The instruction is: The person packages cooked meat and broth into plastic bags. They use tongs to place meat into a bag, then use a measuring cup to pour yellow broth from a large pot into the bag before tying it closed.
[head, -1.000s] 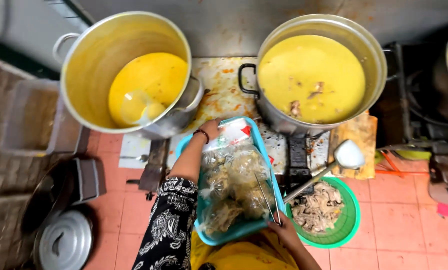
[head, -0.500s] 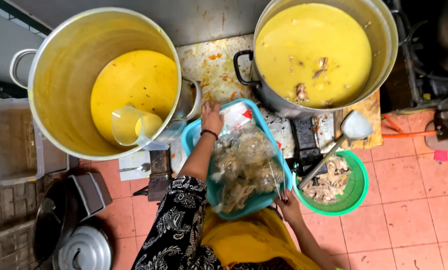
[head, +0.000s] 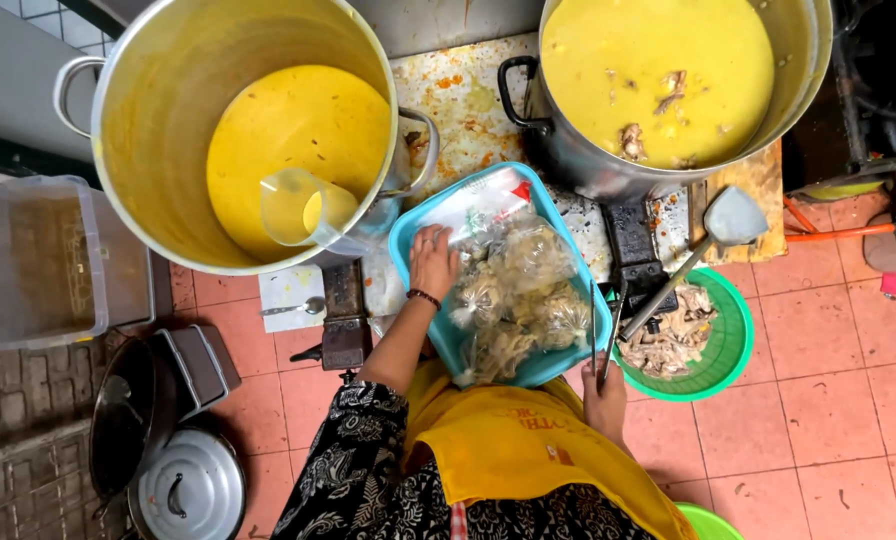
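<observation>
The person's left hand [head: 434, 262] is lying palm-down, fingers spread loosely, on the clear plastic bags [head: 521, 300] that are filling a blue tray [head: 408, 235]. It is touching the top bag near the tray's far-left corner rather than gripping anything. The bags are holding pale, stringy food and are heaped across the tray, which is sitting in front of the person's yellow apron [head: 508, 450].

The right hand [head: 605, 395] is curling closed around the handles of metal tongs [head: 602, 335] at the tray's right edge, the tongs pointing away from the body alongside the tray wall.

Just to the right, a green colander [head: 733, 345] is holding shredded meat, with a ladle [head: 703, 245] leaning across its rim. Beyond the tray, two big metal pots are standing: the left pot [head: 158, 130] is holding a shallow pool of yellow broth with a clear jug [head: 303, 210] lying in it, and the right pot [head: 803, 60] is nearly full of the same yellow broth with bits of meat floating. A clear plastic box [head: 28, 260] is standing on the floor at the far left, and a metal lid [head: 190, 490] is lying below it.
</observation>
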